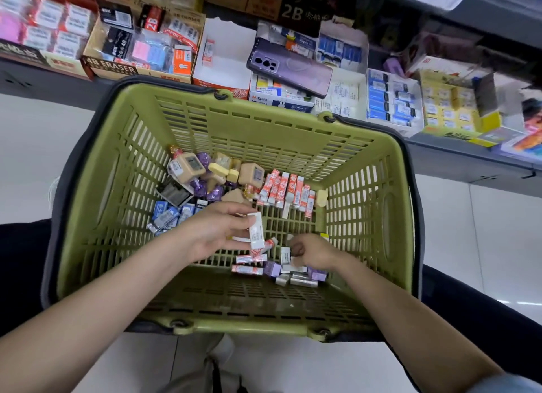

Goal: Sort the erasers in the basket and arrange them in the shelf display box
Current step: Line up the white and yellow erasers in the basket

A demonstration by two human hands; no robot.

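Most erasers (pixel 281 192) lie in the green basket (pixel 88 246) — grouped by kind, not yet shelved. The left hand (pixel 211 231) pinches white erasers (pixel 255 231) in its fingers mid-basket. The right hand (pixel 311 250) curls over loose ones near the right wall — grip unclear.

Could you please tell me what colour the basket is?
The basket is olive green, clearest in the head view.

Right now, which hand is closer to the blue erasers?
Left. The left hand is just right of the blue erasers; the right hand is farther right, across the basket.
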